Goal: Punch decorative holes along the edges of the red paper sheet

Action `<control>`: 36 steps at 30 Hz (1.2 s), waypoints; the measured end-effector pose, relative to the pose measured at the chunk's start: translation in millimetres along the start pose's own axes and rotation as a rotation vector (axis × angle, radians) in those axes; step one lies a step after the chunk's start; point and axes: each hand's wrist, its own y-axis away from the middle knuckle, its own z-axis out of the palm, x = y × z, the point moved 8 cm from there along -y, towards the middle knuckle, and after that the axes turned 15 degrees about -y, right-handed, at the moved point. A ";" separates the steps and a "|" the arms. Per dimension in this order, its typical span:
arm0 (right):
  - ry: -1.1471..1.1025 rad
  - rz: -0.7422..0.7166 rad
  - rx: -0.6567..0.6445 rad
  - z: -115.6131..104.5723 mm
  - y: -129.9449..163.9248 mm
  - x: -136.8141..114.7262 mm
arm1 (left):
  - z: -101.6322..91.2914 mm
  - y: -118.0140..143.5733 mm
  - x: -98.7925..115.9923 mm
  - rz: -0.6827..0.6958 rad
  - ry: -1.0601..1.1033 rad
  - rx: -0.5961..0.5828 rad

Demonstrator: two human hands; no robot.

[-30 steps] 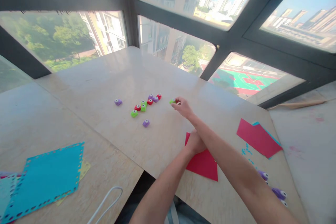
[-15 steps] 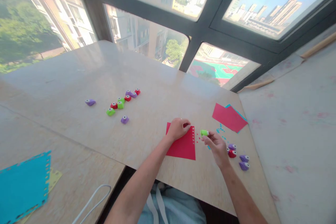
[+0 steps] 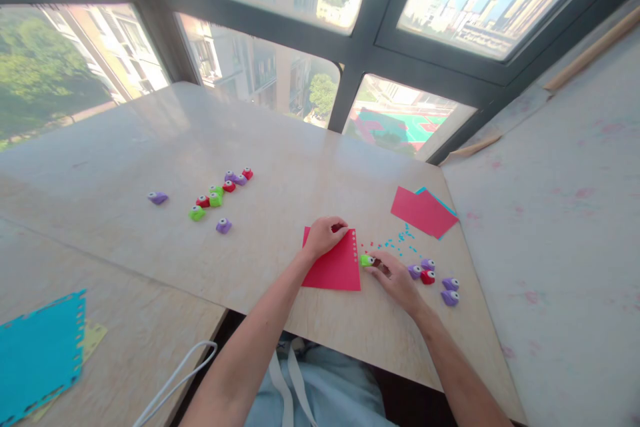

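Left hand (image 3: 324, 237) partly hides red sheet (image 3: 333, 271); right hand (image 3: 399, 281), green punch (image 3: 367, 260).

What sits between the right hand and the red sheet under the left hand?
The head view shows a green paper punch, gripped by the right hand, beside the holed edge of the red sheet; whether punch and sheet touch is unclear.
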 end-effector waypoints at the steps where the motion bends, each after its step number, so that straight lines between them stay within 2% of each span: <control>1: 0.004 -0.007 -0.004 0.7 0.1 1.1 | 0.4 -0.2 0.4 0.004 -0.010 -0.005; 7: 0.028 -0.049 -0.028 4.7 0.2 -1.0 | 2.7 -0.3 0.7 0.012 -0.058 -0.036; 21: 0.041 -0.089 -0.068 7.3 1.8 -10.2 | 0.2 0.4 8.0 0.070 -0.115 -0.023; 36: 0.025 -0.079 -0.067 7.9 2.1 -10.9 | 1.7 -0.5 7.2 0.065 -0.127 -0.035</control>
